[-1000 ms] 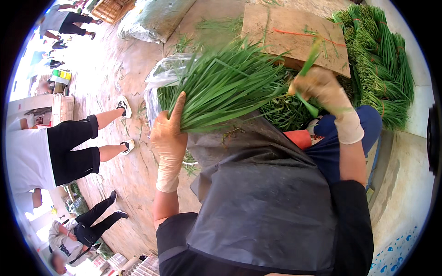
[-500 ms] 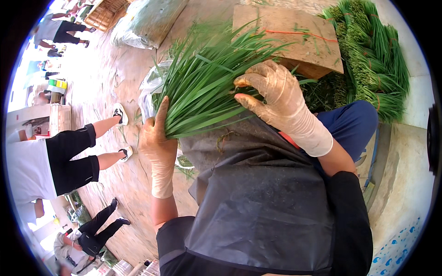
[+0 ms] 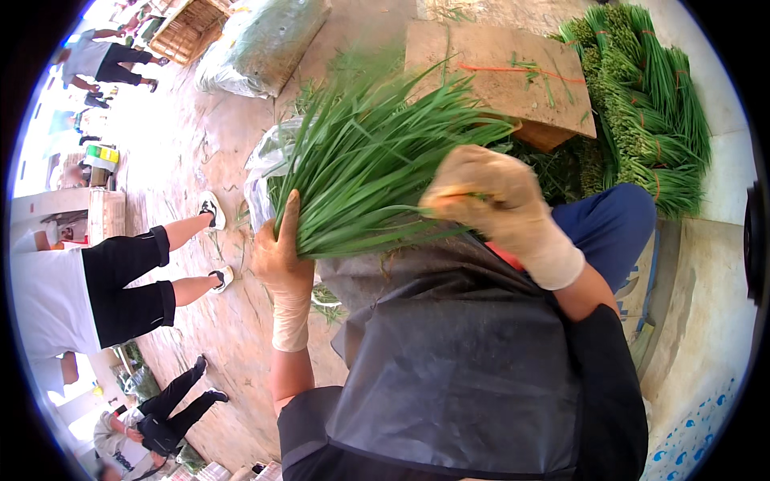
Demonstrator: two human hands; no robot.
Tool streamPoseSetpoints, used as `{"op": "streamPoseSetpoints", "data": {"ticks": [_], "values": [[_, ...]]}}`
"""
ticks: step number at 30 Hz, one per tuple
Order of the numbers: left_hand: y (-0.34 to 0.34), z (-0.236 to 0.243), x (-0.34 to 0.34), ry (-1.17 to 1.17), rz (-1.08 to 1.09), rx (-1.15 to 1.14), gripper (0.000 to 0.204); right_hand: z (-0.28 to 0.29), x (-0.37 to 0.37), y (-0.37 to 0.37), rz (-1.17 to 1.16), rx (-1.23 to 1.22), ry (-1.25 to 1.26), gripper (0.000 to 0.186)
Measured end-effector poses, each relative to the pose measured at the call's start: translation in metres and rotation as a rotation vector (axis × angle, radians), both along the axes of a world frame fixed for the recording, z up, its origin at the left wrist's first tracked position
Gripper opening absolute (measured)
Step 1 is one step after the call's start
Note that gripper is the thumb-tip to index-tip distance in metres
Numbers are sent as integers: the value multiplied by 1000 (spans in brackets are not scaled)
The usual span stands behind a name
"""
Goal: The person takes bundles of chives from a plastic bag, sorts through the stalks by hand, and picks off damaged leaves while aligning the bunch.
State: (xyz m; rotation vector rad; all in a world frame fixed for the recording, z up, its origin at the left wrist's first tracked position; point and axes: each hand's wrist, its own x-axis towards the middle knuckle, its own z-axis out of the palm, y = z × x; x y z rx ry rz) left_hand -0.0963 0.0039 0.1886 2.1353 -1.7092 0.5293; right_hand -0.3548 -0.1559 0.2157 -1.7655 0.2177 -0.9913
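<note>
A loose bunch of long, flat green leaves (image 3: 369, 152) lies fanned out in my gloved left hand (image 3: 275, 250), whose thumb presses along its lower left side. My gloved right hand (image 3: 477, 192) is closed at the right edge of the bunch, pinching a leaf between stained, slightly blurred fingertips. A dark grey apron (image 3: 449, 369) covers my front and lap beneath both hands. Crumpled clear plastic (image 3: 261, 156) shows behind the bunch, with loose greens (image 3: 545, 168) partly hidden beyond my right hand.
Tied green bundles (image 3: 658, 112) are piled at right, beside a wooden board (image 3: 521, 72) bearing an orange strand. A wrapped sack (image 3: 261, 44) and wicker basket (image 3: 184, 32) sit at the back. One person (image 3: 120, 289) stands close at left; others are farther along the floor (image 3: 176, 144).
My right hand came leftward from the upper right, where it held a yellowish-green leaf, opened over the bunch, then closed and dropped slightly. My left hand still holds the bunch.
</note>
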Motion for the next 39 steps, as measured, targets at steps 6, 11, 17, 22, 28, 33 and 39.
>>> {"op": "streamPoseSetpoints", "data": {"ticks": [6, 11, 17, 22, 28, 33, 39], "values": [[23, -8, 28, -211, 28, -112, 50, 24, -51, -20, -335, -521, 671, 34], [28, -2, 32, -293, -22, -127, 48, 53, -16, -49, -419, -562, 373, 25], [25, 7, 23, -315, -106, -105, 45, 17, 42, -41, -261, -662, 371, 26], [39, 4, 27, -316, -86, -85, 44, 20, 21, -23, -39, 83, 32, 16], [45, 0, 44, -308, -110, -107, 44, -16, -53, -56, -66, -297, 688, 15], [42, 4, 43, -301, -127, -106, 45, -37, -63, -56, -453, -692, 1007, 40], [46, 8, 39, -289, -141, -157, 40, 37, 6, -40, -334, -580, 314, 21]]}}
